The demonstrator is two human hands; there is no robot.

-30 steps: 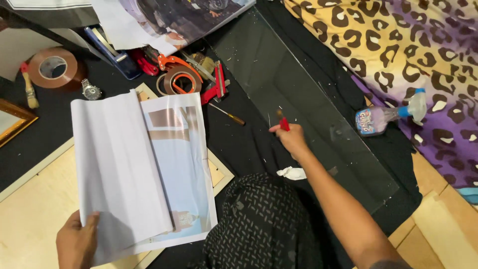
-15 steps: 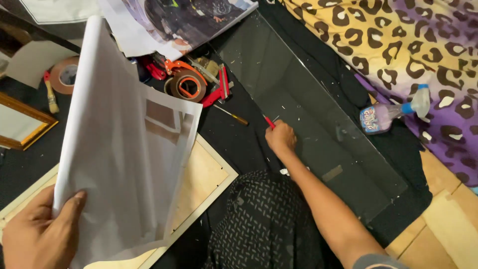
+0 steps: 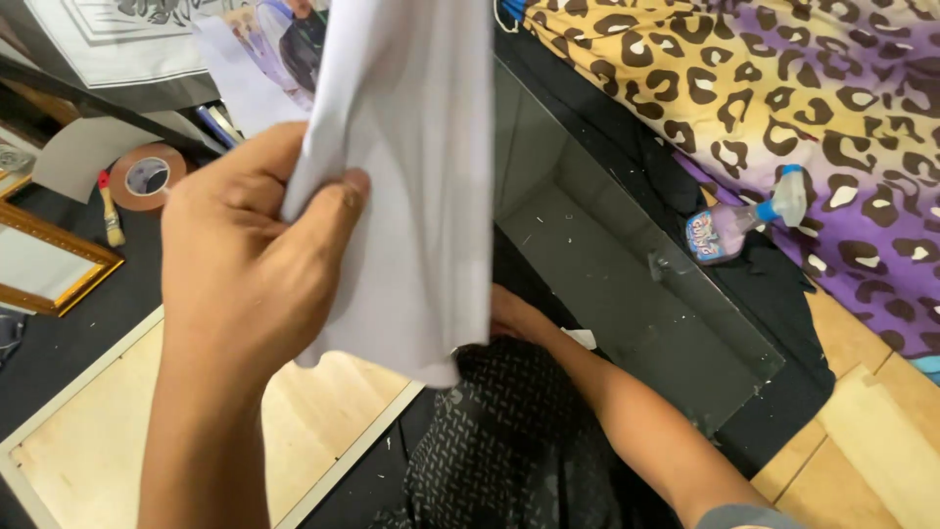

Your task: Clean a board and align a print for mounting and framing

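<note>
1. Two hands show: the left hand point(image 3: 257, 264) fills the middle of the view, raised close to the camera, fingers and thumb pinched on the white sheet point(image 3: 416, 176).
2. The sheet hangs from that grip, spreading to the hand's 1 o'clock and drooping down to its 4 o'clock; its lower edge covers part of the right hand point(image 3: 514, 315).
3. The right hand lies at the left hand's 3 o'clock, low by the near edge of the glass pane point(image 3: 627, 264); the sheet hides its fingers, so I cannot tell whether it is open or closed.
4. The pane runs from 12 to 4 o'clock of the right hand, on black cloth point(image 3: 774, 284).
5. A spray bottle point(image 3: 739, 223) lies at the pane's 2 o'clock, beside a leopard-print fabric point(image 3: 783, 88).
6. At the left hand's 10 o'clock sit a tape roll point(image 3: 147, 176) and a brush point(image 3: 110, 211); a gold frame point(image 3: 59, 266) lies at 9 o'clock.
7. A pale wooden board point(image 3: 147, 431) lies under the left forearm.
</note>
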